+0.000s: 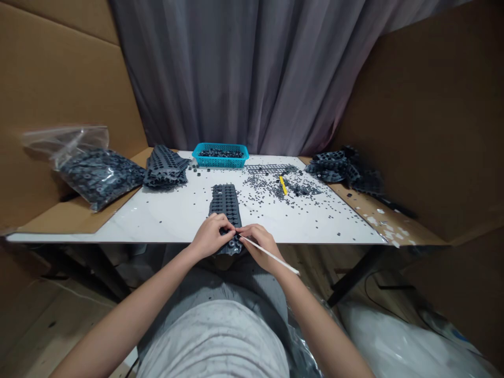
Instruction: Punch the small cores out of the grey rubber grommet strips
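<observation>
A dark grey rubber sheet (225,200) with rows of moulded round pieces lies at the table's front edge, its near end overhanging. My left hand (212,233) rests on the sheet's lower left, thumb and fingertips pinched together at its surface. From the right, my right hand (260,244) meets it, holding a thin white stick (277,258) whose tail slants back over the wrist. The stick's tip is at the sheet between both hands; what the left fingertips pinch is too small to make out.
Small dark bits (260,191) litter the table's right half around a yellow tool (282,185) and a perforated sheet (270,169). A blue basket (220,163) of dark pieces stands behind. Left are stacked sheets (166,167) and a filled plastic bag (100,176); right, more sheets (334,165).
</observation>
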Demonstrator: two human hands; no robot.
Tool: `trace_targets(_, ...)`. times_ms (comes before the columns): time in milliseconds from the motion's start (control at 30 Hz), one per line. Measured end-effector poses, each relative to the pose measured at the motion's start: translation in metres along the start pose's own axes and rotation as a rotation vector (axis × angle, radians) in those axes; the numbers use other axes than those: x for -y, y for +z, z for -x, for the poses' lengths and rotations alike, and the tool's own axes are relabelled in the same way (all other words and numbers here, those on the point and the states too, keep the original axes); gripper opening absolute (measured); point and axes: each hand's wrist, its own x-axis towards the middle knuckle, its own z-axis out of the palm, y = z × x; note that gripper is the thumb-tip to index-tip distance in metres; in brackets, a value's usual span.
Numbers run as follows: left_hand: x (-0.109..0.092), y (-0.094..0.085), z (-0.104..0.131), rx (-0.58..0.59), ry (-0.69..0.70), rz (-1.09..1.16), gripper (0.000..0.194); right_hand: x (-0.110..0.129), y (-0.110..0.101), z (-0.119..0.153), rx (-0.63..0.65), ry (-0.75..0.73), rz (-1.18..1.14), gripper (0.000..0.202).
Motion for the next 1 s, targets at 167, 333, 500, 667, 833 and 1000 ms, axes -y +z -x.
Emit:
trace_targets(167,-0.0015,-0.0008,-0.0001,-0.002,-0.005,-0.001,0.012,-0.0013,-0.0005,0.0009,0.01,-0.018,0.018,0.008)
trace_targets(333,-0.0025,-0.0015,-0.0003,-0.003,-0.005,-0.001,0.012,-0.0014,-0.0007,0.0011,0.011,-0.016,0.016,0.009)
trace_targets(500,-0.0017,-0.0008,0.0,-0.002,-0.003,0.006,0.014,-0.002,-0.0007,0.001,0.009,-0.017,-0.002,0.009)
trace_targets(667,-0.0012,-0.0003,0.0002,-0.002,-0.005,0.013,0.016,-0.0038,-0.0001,0.0009,0.007,-0.023,0.013,0.009)
trace_targets(833,-0.0018,-0.0001,-0.0002,-0.009,-0.004,0.009,0.016,-0.0036,-0.0005,0.0012,0.009,-0.034,0.02,0.008)
trace_targets(1000,-0.0039,0.0,-0.0003,-0.023,0.002,-0.007,0.016,-0.0007,-0.0016,0.0014,-0.012,-0.01,-0.022,0.005)
